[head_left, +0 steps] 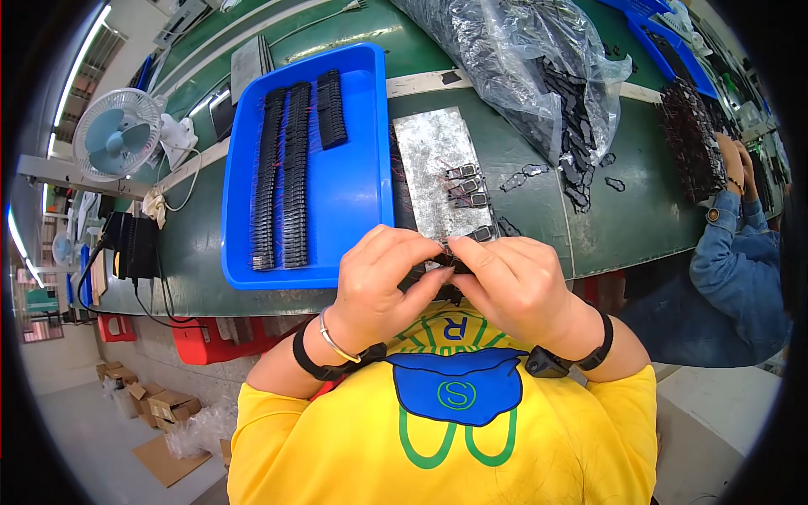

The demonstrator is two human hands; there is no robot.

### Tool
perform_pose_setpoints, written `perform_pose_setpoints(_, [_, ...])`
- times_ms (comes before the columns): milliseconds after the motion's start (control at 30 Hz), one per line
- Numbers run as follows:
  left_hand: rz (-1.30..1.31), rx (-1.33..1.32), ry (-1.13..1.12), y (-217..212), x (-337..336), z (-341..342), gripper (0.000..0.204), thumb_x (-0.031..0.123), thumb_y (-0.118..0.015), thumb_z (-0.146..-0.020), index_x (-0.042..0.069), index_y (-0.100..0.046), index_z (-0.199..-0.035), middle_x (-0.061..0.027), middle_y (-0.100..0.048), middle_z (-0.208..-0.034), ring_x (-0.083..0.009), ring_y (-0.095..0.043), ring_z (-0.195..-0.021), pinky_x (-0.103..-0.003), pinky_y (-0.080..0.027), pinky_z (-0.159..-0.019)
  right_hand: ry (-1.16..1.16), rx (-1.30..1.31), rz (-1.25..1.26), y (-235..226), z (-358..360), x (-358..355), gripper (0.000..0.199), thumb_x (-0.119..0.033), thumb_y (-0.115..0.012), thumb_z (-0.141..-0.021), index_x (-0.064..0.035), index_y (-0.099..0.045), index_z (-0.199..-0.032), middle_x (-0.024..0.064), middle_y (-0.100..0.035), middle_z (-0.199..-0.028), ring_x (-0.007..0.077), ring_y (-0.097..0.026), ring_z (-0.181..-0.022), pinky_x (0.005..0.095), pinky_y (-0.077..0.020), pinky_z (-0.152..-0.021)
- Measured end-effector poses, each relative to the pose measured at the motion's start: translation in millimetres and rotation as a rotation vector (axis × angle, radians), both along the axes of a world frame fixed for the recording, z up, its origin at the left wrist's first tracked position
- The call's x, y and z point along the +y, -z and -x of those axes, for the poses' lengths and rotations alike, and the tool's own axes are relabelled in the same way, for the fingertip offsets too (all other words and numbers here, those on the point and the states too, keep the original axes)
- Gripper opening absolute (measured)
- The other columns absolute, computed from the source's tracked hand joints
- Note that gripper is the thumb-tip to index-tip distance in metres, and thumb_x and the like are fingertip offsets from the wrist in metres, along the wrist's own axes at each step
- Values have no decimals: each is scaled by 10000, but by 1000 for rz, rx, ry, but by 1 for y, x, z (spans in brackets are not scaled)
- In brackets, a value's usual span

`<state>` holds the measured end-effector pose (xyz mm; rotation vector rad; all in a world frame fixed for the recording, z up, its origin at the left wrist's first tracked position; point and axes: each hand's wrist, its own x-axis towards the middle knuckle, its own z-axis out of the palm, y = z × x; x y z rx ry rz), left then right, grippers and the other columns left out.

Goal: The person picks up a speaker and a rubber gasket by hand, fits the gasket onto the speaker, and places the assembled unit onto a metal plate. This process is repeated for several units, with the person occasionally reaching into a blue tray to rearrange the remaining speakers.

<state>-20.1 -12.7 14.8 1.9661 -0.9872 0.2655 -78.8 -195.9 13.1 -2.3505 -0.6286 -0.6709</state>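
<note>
Closely pinching a small black part (446, 263) at frame centre.
Left hand (383, 282) and right hand (513, 286), grip closed on it; could slip, dropping off the tabletop (589, 219) edge.

Your left hand (379, 282) and right hand (513, 282) meet at the bench's (522, 168) near edge. The blue tray (353, 194) blocks the left; the metal plate (433, 160) lies ahead. Bare green stays open rightward, perhaps narrowed by the plastic bag (522, 59).
</note>
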Motion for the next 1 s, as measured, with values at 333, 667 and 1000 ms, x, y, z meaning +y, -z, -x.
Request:
perform_pose_setpoints(333, [37, 114, 52, 4, 3, 0, 211, -42, -754, -687, 27, -696, -877, -75, -625, -814, -206, -595, -716, -290, -460, -619, -7, 18, 15, 1, 2, -1, 449, -33, -762, -653, 41, -601, -1066, 112, -646, -749, 257, -642, -619, 335, -508, -551])
perform_pose_setpoints(667, [124, 4, 164, 11, 6, -1, 242, -45, -779, -666, 47, -705, -877, -56, -593, -806, -204, -566, -728, -282, -446, -634, -35, -25, -97, 4, -2, 0, 274, -27, -758, -663, 11, -666, -919, 105, -663, -769, 244, -653, -624, 324, -513, -547])
perform_pose_setpoints(1000, [282, 354, 138, 25, 10, -1, 186, -28, -746, -754, 35, -702, -923, -54, -621, -838, -159, -598, -762, -261, -482, -662, -63, -109, -54, 5, -2, -2, 286, -17, -768, -656, 12, -661, -920, 92, -650, -779, 220, -635, -605, 297, -500, -523])
